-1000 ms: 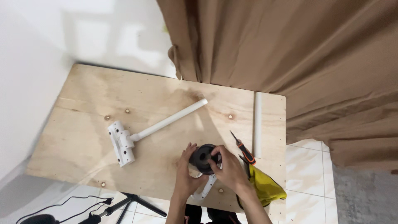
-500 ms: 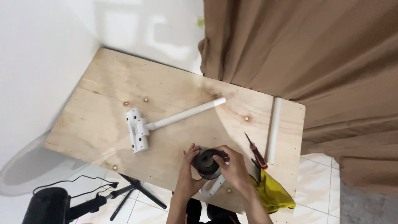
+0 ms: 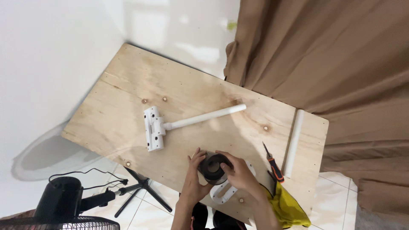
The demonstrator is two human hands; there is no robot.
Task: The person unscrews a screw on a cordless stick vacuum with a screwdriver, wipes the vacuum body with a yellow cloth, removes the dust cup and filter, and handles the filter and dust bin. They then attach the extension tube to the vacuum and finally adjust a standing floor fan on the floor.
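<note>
Both my hands close around a black round part point(image 3: 211, 167) at the lower middle of the frame, near the front edge of the plywood tabletop point(image 3: 128, 91). My left hand point(image 3: 194, 181) curls its fingers against the part's left side; my right hand point(image 3: 238, 172) wraps over its right side, fingers bent tight on it. The part sits on a white bracket point(image 3: 223, 194) — my hands hide most of it, so its shape is hard to make out. Up and left lies a white tube with a flat head point(image 3: 155, 127). To the right lie an orange-handled screwdriver point(image 3: 274, 166) and a loose white tube point(image 3: 294, 142). A yellow cloth point(image 3: 289, 208) hangs at the lower right, partly behind my right arm. A black fan point(image 3: 59, 204) is cut off at the lower left.
</note>
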